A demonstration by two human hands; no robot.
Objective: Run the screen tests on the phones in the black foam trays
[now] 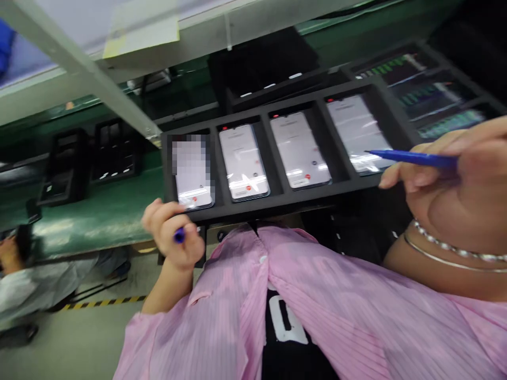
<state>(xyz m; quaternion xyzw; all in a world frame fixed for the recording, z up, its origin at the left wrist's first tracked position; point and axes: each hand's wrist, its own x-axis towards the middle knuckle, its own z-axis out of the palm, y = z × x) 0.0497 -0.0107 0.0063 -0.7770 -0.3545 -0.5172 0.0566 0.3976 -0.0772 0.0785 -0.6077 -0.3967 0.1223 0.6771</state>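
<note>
My right hand (447,174) grips a blue pen (415,157), its dark tip pointing left over the rightmost phone (358,129) in a black foam tray (277,203). Near the tray's front left corner, my left hand (174,232) is closed around a blue pen cap (179,235), its round open end showing. The fingers of that hand are beside the leftmost phone (194,174), whose screen is partly pixelated. Two more lit phones, one left of centre (243,161) and one right of centre (300,150), lie face up in their slots.
Behind the tray is a black box (265,63). Another tray (431,89) with dark-screened devices stands at the right. Black trays (65,163) rest on the green bench (99,216) at left. A grey metal post (91,74) slants down near the tray. A person's sleeve (35,290) appears far left.
</note>
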